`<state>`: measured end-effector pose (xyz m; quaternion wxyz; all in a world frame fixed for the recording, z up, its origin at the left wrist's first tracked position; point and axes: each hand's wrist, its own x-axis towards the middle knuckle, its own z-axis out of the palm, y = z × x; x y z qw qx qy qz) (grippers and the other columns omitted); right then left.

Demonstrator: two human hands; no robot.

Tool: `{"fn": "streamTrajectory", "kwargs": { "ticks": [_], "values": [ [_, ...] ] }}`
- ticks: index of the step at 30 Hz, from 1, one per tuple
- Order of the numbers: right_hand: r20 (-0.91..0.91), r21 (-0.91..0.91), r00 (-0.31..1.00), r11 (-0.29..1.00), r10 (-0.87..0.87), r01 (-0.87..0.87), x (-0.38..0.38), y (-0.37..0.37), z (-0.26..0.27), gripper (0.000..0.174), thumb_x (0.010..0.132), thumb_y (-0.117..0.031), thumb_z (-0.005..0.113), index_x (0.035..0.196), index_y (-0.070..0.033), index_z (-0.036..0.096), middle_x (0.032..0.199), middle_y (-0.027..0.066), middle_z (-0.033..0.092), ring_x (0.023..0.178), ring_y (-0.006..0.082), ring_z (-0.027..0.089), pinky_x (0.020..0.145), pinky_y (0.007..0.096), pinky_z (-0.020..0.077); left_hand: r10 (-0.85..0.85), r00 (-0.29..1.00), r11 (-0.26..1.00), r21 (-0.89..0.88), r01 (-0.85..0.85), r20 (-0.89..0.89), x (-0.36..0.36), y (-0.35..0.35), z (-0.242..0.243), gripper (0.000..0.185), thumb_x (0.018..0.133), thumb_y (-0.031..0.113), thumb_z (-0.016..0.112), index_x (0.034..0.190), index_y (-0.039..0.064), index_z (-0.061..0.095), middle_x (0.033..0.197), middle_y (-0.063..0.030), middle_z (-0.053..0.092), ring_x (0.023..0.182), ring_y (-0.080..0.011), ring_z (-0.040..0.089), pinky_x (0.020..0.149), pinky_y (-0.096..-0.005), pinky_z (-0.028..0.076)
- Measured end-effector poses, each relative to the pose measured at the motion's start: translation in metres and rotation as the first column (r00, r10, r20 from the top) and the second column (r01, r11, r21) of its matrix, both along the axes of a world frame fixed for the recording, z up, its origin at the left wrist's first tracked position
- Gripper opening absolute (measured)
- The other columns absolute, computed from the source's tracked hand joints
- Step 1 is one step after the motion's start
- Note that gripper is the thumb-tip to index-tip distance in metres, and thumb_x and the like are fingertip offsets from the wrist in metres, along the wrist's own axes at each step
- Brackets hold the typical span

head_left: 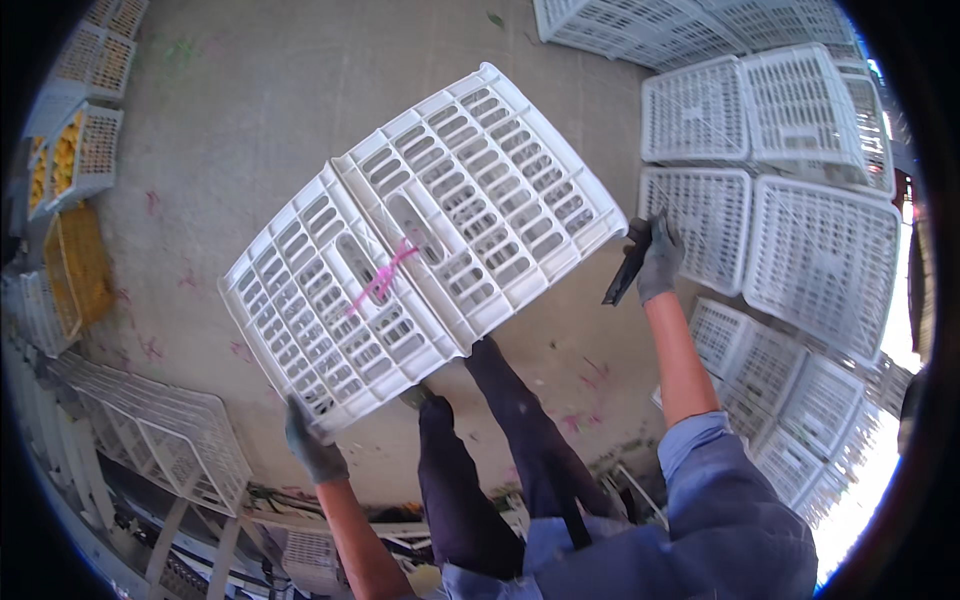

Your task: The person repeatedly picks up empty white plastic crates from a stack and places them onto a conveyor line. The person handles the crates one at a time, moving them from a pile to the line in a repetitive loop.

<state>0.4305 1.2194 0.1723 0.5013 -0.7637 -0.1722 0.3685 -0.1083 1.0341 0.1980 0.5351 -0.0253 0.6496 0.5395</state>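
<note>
Two white slatted plastic crates (480,202) lie side by side in front of me, with pink twine (384,279) tied through the slots where they meet. My left hand (311,446), in a grey glove, grips the near left corner of the pair. At the right end, my gloved right hand (660,255) holds a dark hand tool (628,264), whose exact kind I cannot tell, close to the crate's corner. The crates are held above the floor, over my feet.
Stacks of white crates (694,225) stand along the right side and far right. Crates of orange fruit (96,150) and a yellow crate (79,270) stand at the left. A white crate (172,427) rests near metal framework at lower left. Pink twine scraps lie on the concrete floor (240,135).
</note>
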Motion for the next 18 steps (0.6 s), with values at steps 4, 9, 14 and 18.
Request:
{"fn": "streamTrajectory", "kwargs": {
  "ticks": [4,9,14,18],
  "values": [
    [0.321,-0.214,0.721,0.788,0.615,-0.577,-0.073,-0.041,0.082,0.020,0.103,-0.023,0.056,0.110,-0.007,0.066,0.083,0.0096,0.072,0.062,0.0215,0.067,0.053,0.0350,0.0532,-0.134,0.963,0.952,-0.299,0.060,-0.233,0.047,-0.100,-0.039,0.039,0.098,0.028,0.069,0.124,-0.001,0.065,0.111,-0.0052,0.070,0.093,-0.0140,0.063,0.081,-0.0302,0.051],
    [0.727,-0.416,0.091,0.542,0.681,-0.730,-0.161,-0.088,0.071,0.021,0.104,-0.026,0.050,0.092,-0.011,0.059,0.063,0.0171,0.060,0.058,0.0389,0.062,0.054,0.0492,0.0473,-0.126,0.976,0.978,-0.186,0.092,-0.178,0.059,-0.104,-0.040,0.033,0.102,0.027,0.064,0.117,-0.003,0.069,0.107,-0.0046,0.071,0.091,-0.0101,0.062,0.080,-0.0275,0.050],
    [0.623,-0.467,0.024,0.396,0.782,-0.791,-0.223,-0.105,0.047,0.018,0.098,-0.024,0.056,0.090,-0.009,0.058,0.067,0.0180,0.064,0.062,0.0394,0.064,0.057,0.0513,0.0494,-0.104,0.980,0.982,-0.173,0.074,-0.172,0.064,-0.162,-0.083,0.029,0.101,0.023,0.067,0.114,-0.003,0.071,0.105,-0.0045,0.072,0.091,-0.0088,0.062,0.083,-0.0263,0.050],
    [0.701,-0.488,-0.024,0.455,0.713,-0.745,-0.223,-0.139,0.018,0.021,0.099,-0.023,0.052,0.090,-0.006,0.060,0.069,0.0192,0.065,0.064,0.0398,0.065,0.058,0.0512,0.0511,-0.024,0.993,0.991,-0.130,0.009,-0.118,0.092,-0.193,-0.087,0.031,0.100,0.024,0.068,0.113,-0.004,0.071,0.104,-0.0059,0.072,0.089,-0.0104,0.064,0.081,-0.0275,0.052]
  ]
}}
